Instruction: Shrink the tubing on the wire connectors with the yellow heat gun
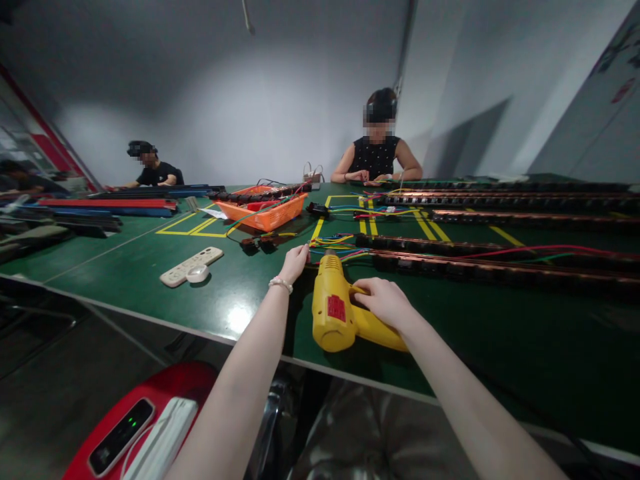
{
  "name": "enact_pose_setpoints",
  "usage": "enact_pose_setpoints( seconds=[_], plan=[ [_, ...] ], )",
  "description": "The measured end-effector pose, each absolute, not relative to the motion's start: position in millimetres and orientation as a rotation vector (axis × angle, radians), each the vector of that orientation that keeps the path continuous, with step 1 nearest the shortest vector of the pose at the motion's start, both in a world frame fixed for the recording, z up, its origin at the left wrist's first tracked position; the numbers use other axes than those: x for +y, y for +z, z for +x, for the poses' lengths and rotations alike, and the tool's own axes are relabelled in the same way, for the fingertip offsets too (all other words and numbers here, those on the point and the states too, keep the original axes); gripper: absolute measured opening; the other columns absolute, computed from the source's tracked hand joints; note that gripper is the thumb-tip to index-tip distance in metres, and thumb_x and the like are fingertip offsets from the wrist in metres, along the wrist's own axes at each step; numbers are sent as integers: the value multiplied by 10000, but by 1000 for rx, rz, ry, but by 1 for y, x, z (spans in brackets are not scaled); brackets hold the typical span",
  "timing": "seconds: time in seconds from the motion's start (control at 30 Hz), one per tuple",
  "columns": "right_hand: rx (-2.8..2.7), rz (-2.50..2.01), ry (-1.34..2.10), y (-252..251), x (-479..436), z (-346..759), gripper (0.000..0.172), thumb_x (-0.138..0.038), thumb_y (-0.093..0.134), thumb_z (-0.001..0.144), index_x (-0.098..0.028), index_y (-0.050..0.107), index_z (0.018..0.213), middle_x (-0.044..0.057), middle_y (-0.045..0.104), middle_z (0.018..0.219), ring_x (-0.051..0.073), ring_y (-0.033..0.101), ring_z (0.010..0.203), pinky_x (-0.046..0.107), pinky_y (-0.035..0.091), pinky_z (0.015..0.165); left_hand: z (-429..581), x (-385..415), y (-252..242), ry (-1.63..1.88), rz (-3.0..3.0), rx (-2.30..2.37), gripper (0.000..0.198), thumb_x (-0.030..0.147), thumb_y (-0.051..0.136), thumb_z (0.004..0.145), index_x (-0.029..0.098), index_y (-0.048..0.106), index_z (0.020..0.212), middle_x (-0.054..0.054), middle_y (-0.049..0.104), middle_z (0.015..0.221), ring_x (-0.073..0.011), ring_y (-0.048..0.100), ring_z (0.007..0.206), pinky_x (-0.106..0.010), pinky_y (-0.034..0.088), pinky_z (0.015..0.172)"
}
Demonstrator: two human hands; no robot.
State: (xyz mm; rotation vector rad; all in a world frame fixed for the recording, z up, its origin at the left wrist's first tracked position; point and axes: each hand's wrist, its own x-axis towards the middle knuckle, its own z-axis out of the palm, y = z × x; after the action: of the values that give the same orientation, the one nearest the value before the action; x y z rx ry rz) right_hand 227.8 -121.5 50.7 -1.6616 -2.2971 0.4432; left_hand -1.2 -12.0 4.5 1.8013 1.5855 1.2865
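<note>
Green matting covers the long workbench (150, 260) in front of me, with grey walls behind and two other people seated at its far side. Starting at the left, a pale multi-socket strip (191, 266) lies flat on the mat with a small white roll of tape (198, 273) resting against it, well apart from my hands. Further back sits an orange tray (265, 212) with wires spilling out of it.

My left hand (295, 261) reaches forward, fingers stretched out and close together, the tips touching the mat right at the near end of the coloured wires (334, 245) (I cannot tell whether a wire is actually pinched). It holds nothing that I can make out.

Just to its right lies the yellow heat gun (334, 308), on its side, barrel running away from me with the nozzle pointing at those same wires, grip angled out to the right. My right hand (386, 303) rests on that grip, fingers curled loosely over it, so this hand is clearly the nearer one to the tool.

Rightward, long dark socket rails (500, 267) stretch across the bench, red and green leads trailing along them.
</note>
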Motion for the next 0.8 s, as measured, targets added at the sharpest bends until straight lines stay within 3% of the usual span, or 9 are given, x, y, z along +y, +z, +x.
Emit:
enact_pose_setpoints(
  seconds=[0.27,0.47,0.67,0.8],
  plan=[
    [-2290,-1625,622,48,-134,277,283,-302,458,836,-248,675,1010,18,689,1031,205,610,956,293,417,785,-9,-10,-1,1103,2031,1823,434,432,384,861,161,631,629,-26,607,687,-151,539,683,-251,366,644],
    [-2280,-1541,824,47,-149,308,290,-334,448,850,-245,662,1024,13,679,1026,195,607,958,296,433,820,-3,-4,6,934,2134,1707,419,430,404,863,171,714,753,-46,675,802,-175,605,769,-272,431,724],
    [-2255,-1586,884,44,-160,323,269,-327,438,866,-284,651,1025,11,656,1033,211,574,977,361,417,880,35,-11,17,756,2433,1427,403,489,406,895,189,664,973,-60,664,980,-190,605,910,-308,464,839],
    [-2226,-1627,895,46,-165,322,294,-322,419,878,-295,647,1062,10,654,1051,212,569,1001,385,429,912,68,-12,19,636,2628,1373,514,562,464,859,198,531,1216,-92,601,1182,-243,545,1110,-387,437,961]
  ],
)
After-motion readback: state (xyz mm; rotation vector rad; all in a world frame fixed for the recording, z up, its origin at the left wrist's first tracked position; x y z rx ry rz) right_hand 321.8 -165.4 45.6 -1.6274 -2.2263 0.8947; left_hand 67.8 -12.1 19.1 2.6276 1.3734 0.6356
